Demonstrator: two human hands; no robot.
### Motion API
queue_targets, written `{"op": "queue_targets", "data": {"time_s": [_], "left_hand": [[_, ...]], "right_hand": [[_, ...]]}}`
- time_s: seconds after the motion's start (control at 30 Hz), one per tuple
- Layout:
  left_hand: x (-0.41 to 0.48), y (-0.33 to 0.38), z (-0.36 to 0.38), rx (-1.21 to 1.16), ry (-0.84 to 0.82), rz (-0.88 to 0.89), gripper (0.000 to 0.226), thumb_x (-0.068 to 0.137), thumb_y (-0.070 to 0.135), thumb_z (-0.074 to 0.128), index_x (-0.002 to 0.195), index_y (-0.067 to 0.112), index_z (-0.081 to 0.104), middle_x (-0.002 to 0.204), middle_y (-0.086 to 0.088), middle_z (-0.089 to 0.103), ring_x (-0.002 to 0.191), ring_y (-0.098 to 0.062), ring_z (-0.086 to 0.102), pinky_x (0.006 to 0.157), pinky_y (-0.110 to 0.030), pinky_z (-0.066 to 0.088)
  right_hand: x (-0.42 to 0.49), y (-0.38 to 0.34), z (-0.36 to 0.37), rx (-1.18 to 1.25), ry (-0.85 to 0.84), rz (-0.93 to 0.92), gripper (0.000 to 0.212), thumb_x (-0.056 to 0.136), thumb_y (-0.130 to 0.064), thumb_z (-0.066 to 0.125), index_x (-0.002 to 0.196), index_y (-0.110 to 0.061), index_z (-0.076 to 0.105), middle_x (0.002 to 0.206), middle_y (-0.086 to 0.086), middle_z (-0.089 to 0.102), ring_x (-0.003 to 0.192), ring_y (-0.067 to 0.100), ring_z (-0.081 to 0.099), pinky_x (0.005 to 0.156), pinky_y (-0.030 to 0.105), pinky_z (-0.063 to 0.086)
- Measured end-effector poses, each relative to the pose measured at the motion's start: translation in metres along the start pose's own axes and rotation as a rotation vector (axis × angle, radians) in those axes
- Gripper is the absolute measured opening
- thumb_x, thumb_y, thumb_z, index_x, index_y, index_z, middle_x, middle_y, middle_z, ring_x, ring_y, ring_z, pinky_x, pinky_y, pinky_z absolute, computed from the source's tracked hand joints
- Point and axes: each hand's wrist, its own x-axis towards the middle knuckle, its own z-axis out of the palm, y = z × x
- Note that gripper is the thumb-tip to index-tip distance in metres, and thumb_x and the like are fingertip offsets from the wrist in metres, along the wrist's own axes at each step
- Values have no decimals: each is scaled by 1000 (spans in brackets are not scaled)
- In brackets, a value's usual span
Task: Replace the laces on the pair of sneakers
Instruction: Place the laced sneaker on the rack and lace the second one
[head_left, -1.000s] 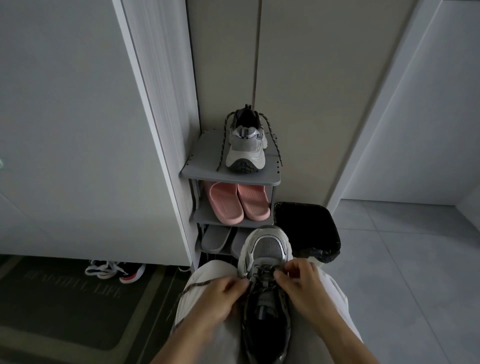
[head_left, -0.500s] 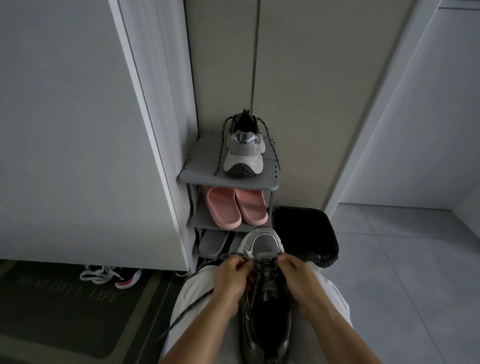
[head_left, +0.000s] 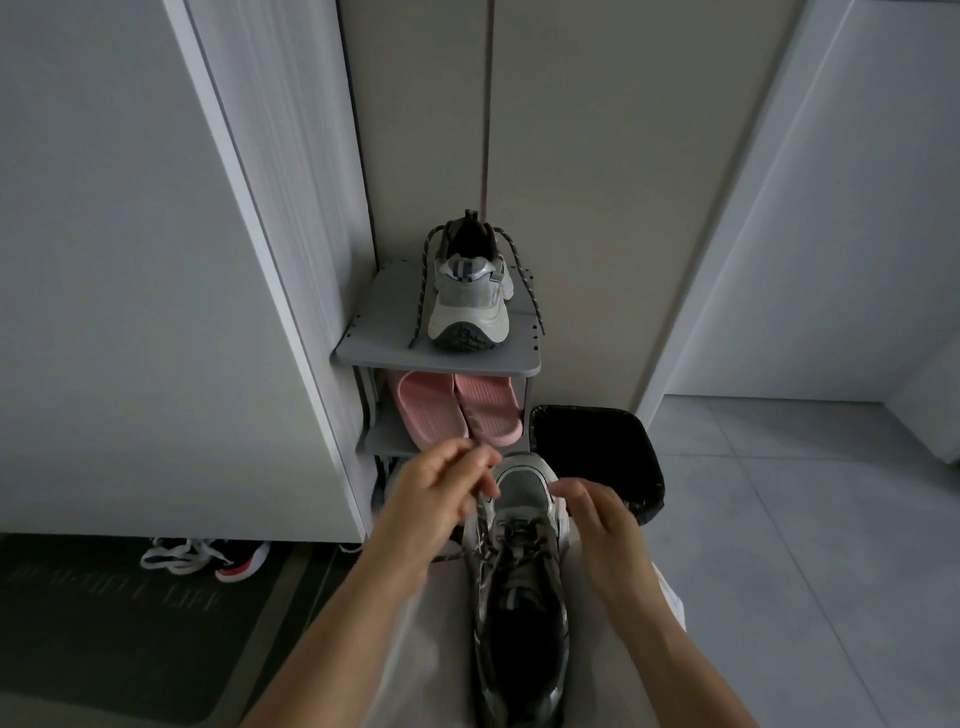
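A grey sneaker lies on my lap, toe pointing away from me, with a dark speckled lace threaded through its lower eyelets. My left hand is raised over the toe's left side and pinches that lace, which runs taut down to the eyelets. My right hand hovers beside the toe's right side with fingers apart, holding nothing. The second grey sneaker stands on top of the grey shoe rack, heel toward me, with a speckled lace draped down both sides.
Pink slippers sit on the rack's middle shelf. A black bin stands right of the rack, close to my right hand. Red-and-white shoes lie under the cabinet at left, by a dark doormat. Grey tiled floor spreads to the right.
My left hand has lifted up and left, pulling the lace taut. My right hand has let go at the eyelets and opened beside the toe.
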Motion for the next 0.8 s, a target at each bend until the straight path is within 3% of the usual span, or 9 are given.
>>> {"op": "queue_targets", "data": {"time_s": [0.07,0.13,0.23,0.33,0.5,0.57,0.67,0.73,0.8], "left_hand": [[-2,3,8,228,-182,71,17,92,22,53,81,15,64,62,5,61,52,-6,45,53,-16,39],[-3,-3,12,373,-307,79,13,90,22,57,84,15,65,69,0,66,60,-9,56,63,-22,47],[-6,-15,2,489,-317,6,13,88,25,60,79,19,66,65,5,63,61,-4,58,65,-21,45],[-11,-26,-17,578,-297,-28,19,87,28,60,68,28,60,57,12,58,55,3,52,57,-12,36],[-20,-37,-47,639,-229,-114,11,86,28,61,76,30,65,75,7,66,70,-2,59,62,-11,39],[-22,-34,-49,645,-190,-91,5,86,28,62,88,32,64,86,12,65,78,6,57,66,-6,38],[-23,-21,-24,506,-167,53,38,83,27,65,117,33,50,110,22,58,101,17,50,82,-3,39],[-22,-14,0,329,-138,57,35,84,18,65,114,27,48,102,15,63,92,7,60,76,-9,46],[-21,-14,16,294,-23,78,20,86,12,61,101,22,54,84,8,66,75,-2,63,66,-11,46]], "right_hand": [[-1,-16,4,260,-186,50,35,95,-31,42,81,-12,68,77,-2,68,75,6,63,67,12,46],[0,-30,4,542,-340,150,37,90,-31,46,84,-1,66,70,9,66,64,16,63,57,23,51],[6,-38,0,720,-346,192,19,75,-19,57,72,-5,70,65,11,58,51,11,55,45,20,48],[13,-35,-5,711,-317,176,16,74,-18,59,74,-6,69,69,8,54,48,6,42,41,13,37],[16,-30,-9,672,-228,155,20,90,-14,49,86,-4,66,72,4,66,54,6,55,48,16,44],[10,-32,-5,540,-258,122,25,93,-18,47,89,-7,69,74,3,64,60,8,56,54,18,45],[-1,-35,7,328,-308,62,23,93,-16,49,93,-10,70,62,11,51,55,14,45,51,19,39],[-4,-37,13,290,-309,22,15,91,-8,53,92,-6,68,69,22,54,58,22,47,49,23,39],[-5,-36,13,307,-281,33,6,87,-3,57,84,-2,62,69,20,57,54,20,50,47,22,41]]}}
